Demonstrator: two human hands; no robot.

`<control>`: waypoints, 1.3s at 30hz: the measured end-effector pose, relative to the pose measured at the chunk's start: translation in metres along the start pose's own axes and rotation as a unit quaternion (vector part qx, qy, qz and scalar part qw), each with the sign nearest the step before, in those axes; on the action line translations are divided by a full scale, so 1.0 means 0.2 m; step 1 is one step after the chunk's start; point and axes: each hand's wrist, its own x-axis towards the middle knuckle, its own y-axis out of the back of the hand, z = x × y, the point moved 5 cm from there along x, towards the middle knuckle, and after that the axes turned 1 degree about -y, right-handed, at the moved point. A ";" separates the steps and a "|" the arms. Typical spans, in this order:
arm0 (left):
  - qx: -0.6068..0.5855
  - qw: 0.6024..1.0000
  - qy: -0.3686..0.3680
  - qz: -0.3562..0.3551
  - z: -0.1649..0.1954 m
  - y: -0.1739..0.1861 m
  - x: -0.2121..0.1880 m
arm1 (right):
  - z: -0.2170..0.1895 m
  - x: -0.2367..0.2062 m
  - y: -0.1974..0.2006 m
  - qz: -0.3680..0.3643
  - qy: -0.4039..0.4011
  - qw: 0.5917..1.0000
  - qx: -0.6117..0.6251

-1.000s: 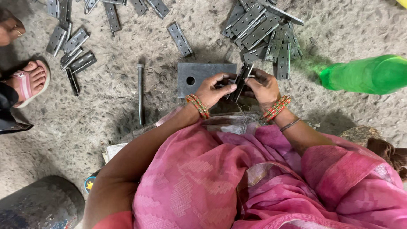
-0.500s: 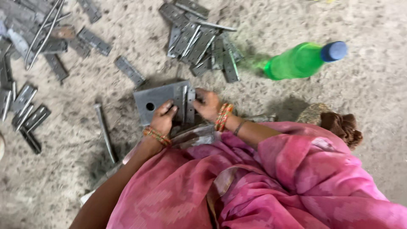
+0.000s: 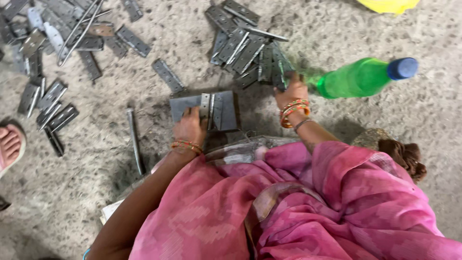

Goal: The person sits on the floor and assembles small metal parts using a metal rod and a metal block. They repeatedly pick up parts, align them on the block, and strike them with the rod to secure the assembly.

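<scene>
A thick grey steel block [image 3: 226,113] lies on the concrete floor in front of me. A metal hinge [image 3: 212,110] rests flat on top of it. My left hand [image 3: 190,127] presses on the block's near left part, fingertips against the hinge. My right hand [image 3: 290,90] reaches out to the right pile of grey hinges [image 3: 248,48] and closes on one at the pile's near edge. Both wrists wear orange bangles.
A green plastic bottle [image 3: 358,77] with a blue cap lies just right of my right hand. More hinges [image 3: 53,101] and long rods [image 3: 79,29] are scattered at the upper left. A steel punch [image 3: 134,139] lies left of the block. Another person's foot [image 3: 8,144] shows at the left edge.
My right hand left the block and reached up right to the hinge pile. My left hand stays on the block with the hinge. The camera view shifted left.
</scene>
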 end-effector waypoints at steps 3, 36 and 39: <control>0.008 1.000 0.015 -0.025 0.02 0.04 0.00 | 0.03 0.02 -0.03 0.002 0.025 0.999 -0.028; -0.181 0.949 -0.088 0.244 -0.03 0.47 0.09 | -0.51 -0.37 -0.06 -0.325 -0.075 0.790 0.514; -0.178 0.920 -0.070 0.341 -0.08 0.52 0.06 | -0.45 -0.36 -0.14 -0.333 -0.071 0.806 0.484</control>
